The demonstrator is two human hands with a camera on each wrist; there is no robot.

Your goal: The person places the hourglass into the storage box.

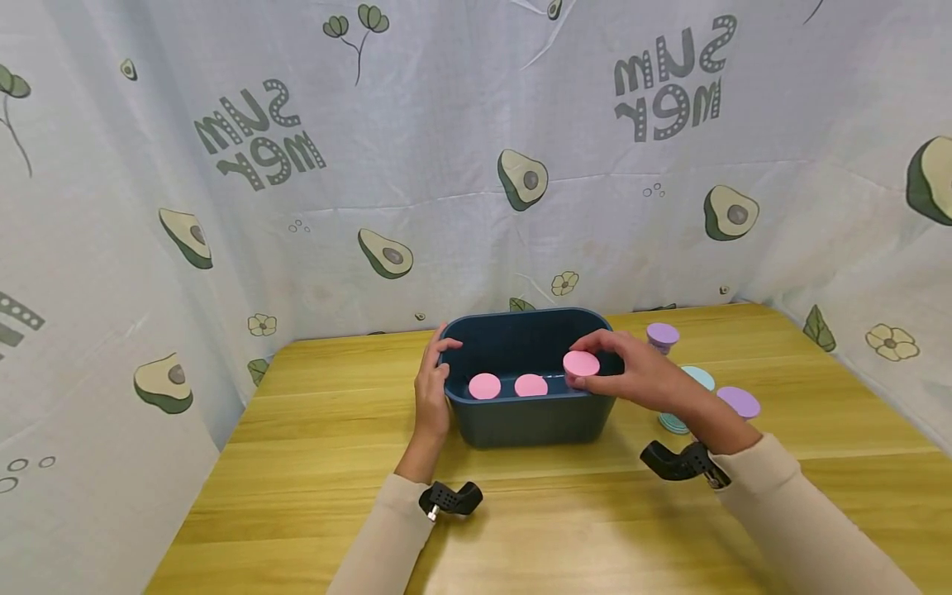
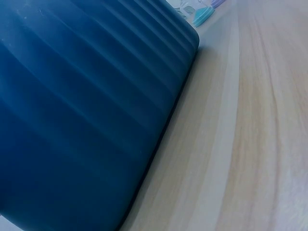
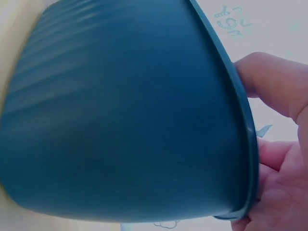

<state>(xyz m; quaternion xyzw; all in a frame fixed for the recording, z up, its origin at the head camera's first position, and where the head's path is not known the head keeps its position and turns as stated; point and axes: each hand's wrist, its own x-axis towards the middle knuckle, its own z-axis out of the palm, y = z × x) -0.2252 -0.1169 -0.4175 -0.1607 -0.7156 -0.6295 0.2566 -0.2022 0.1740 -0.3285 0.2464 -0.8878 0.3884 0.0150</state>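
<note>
A dark blue bin stands on the table. At its left end my left hand holds the rim, fingers bent over the edge. My right hand reaches over the right end and pinches a pink round-topped piece between thumb and fingers, inside the bin near the rim. Two more pink pieces, one at left and one in the middle, sit in the bin. In the right wrist view the bin's wall hides the held piece; part of the right hand shows past the rim.
Right of the bin are a purple spool-shaped piece, a second purple piece, a light blue piece and a ringed teal piece, some partly behind my right forearm. A patterned curtain hangs behind the wooden table.
</note>
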